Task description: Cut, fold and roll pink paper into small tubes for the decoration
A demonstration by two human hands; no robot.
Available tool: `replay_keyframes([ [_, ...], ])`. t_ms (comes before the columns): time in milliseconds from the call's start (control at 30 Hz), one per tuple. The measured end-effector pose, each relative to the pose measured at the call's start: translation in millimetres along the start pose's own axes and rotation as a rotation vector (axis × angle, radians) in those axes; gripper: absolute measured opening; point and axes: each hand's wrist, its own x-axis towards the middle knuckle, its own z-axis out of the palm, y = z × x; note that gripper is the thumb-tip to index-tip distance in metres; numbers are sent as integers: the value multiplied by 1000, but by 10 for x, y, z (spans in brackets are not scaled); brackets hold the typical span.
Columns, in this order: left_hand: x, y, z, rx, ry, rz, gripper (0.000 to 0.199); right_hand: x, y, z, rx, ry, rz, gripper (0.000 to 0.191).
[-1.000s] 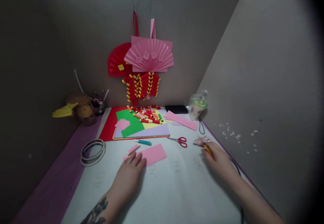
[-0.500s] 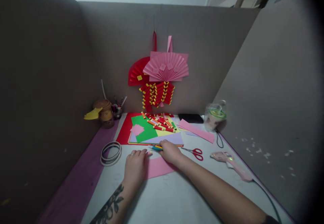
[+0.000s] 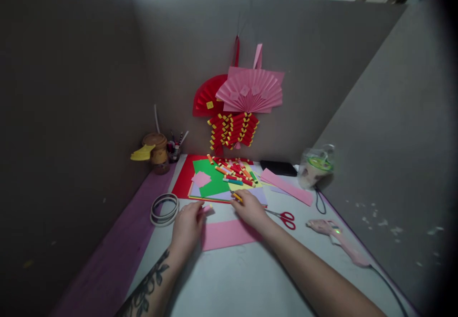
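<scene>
Between the thumb and fingers of my left hand is a small pink paper roll with a pale yellow end. My right hand is closed on a yellow pencil, its dark tip pointing up and left. Just beyond the pencil, a teal paper roll lies at the near edge of a pile of red, orange and pink rolls. Under and between my forearms, a pink paper strip lies flat on the white table cover.
Red-handled scissors and a pink glue gun lie to the right. Tape rolls sit at left. Coloured sheets, a phone and two cups stand or lie behind. Paper fans hang on the back wall.
The teal roll has left my right hand and now lies on the pile; the pencil stays in that hand. My left hand has lifted the pink roll slightly off the strip. The view has shifted.
</scene>
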Motion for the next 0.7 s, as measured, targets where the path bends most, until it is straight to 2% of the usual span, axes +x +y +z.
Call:
replay_keyframes([
  [100,0,20,-27,-201,49,-97,34,-336,-42,-20,201,1,-29,17],
  [200,-72,176,5,-490,11,-135,34,-557,-125,-54,560,-37,94,26],
  [267,-163,304,43,-564,-8,-57,33,-636,-167,-42,792,-75,125,36],
  [333,-257,405,74,-531,19,65,27,-677,-180,-5,920,-79,101,42],
  [433,-345,478,97,-494,53,193,22,-703,-157,55,928,-35,87,33],
  [500,-357,486,102,-514,49,193,22,-705,-135,79,892,-2,88,24],
  [700,-303,452,115,-751,-121,-126,28,-688,-96,127,868,45,85,18],
])
